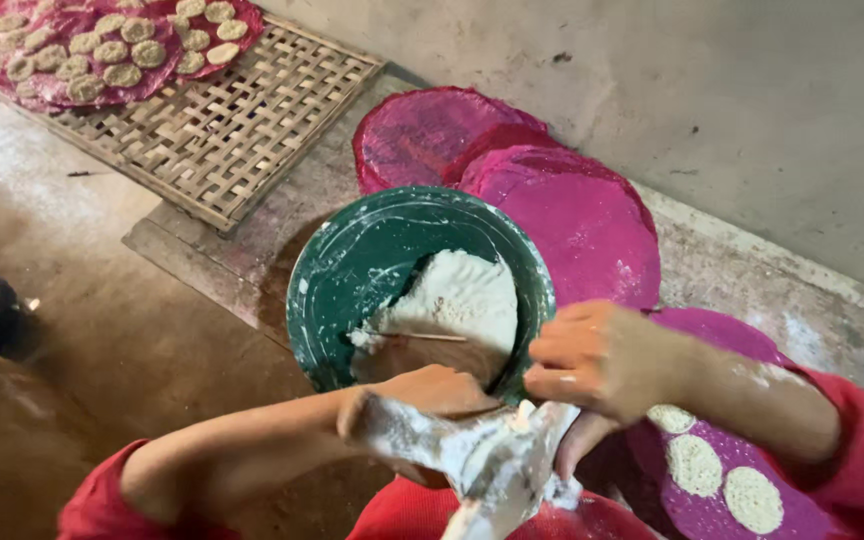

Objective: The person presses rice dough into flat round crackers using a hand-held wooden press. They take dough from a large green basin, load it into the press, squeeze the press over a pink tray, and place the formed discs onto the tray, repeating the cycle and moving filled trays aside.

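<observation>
While seen from head cam: left hand [422, 405] clamped round top of white batter-smeared bag [487, 465], fingers curled tight on it. Right hand [597, 360] just beside, fingers bent narrow, pinching same bag near its upper edge; exact grip on far side hidden. Bag hangs at bottom centre, below rim of green bowl [352, 270]. Bowl tilted toward camera, holds white batter [457, 295] with thin stick [427, 337] lying across it. Behind bowl: stack of round magenta sheets [572, 215] on concrete ledge [752, 270]. Lower right: another magenta sheet [742, 455] carrying three pale round dollops [694, 465]. Upper left: woven bamboo tray [232, 130], partly covered by magenta sheet full of pale discs [102, 50]. Red sleeves on both arms.
</observation>
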